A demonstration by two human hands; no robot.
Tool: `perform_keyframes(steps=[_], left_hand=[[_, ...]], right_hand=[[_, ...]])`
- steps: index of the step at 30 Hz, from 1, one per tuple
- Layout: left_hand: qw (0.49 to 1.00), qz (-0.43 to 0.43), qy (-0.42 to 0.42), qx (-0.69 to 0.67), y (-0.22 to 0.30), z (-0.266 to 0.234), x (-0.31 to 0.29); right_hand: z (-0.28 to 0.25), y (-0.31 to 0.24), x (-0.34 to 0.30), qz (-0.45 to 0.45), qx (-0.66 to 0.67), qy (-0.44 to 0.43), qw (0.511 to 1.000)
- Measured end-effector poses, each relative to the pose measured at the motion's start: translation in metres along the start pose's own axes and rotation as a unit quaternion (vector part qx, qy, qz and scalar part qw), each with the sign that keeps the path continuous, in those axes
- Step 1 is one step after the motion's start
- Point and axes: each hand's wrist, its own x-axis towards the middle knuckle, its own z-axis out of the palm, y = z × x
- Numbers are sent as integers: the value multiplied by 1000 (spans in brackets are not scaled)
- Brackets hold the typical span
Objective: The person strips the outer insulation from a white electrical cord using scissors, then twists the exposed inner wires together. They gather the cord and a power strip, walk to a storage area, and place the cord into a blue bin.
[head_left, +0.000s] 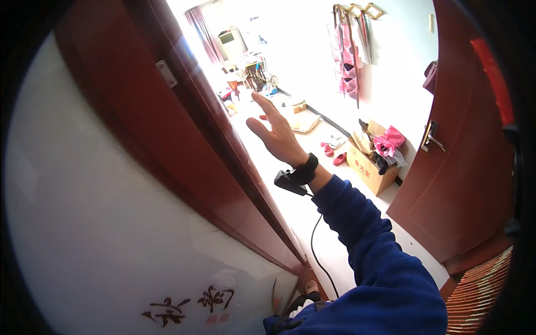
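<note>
My right hand (277, 137) reaches forward into the doorway, its fingers stretched out and its thumb apart from them. Nothing is in it, and it appears to touch nothing. On the wrist sits a black strap (305, 169) with a small black box-shaped device (290, 183), from which a black cable (314, 245) runs down. A dark blue sleeve (379, 240) covers that arm. Beside the hand, to its left, stands the reddish-brown door frame (206, 120). My left hand is out of the picture.
An open brown door (455, 145) with a metal handle (431, 137) stands at right. Beyond the doorway are a cardboard box (371, 167) heaped with bags, pink slippers (339, 159) and a pink hanging organizer (347, 61). A pale panel (106, 212) fills the left.
</note>
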Motion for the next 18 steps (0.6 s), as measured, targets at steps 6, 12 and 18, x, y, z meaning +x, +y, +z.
perform_keyframes(steps=[6, 12, 18], left_hand=[[999, -29, -6, 20, 18, -2, 18], [997, -69, -15, 28, 17, 11, 17], [991, -129, -23, 22, 20, 59, -23]], right_hand=[[33, 50, 53, 59, 76, -57, 994], [46, 102, 68, 93, 154, -74, 981], [45, 129, 77, 112, 213, -117, 964]])
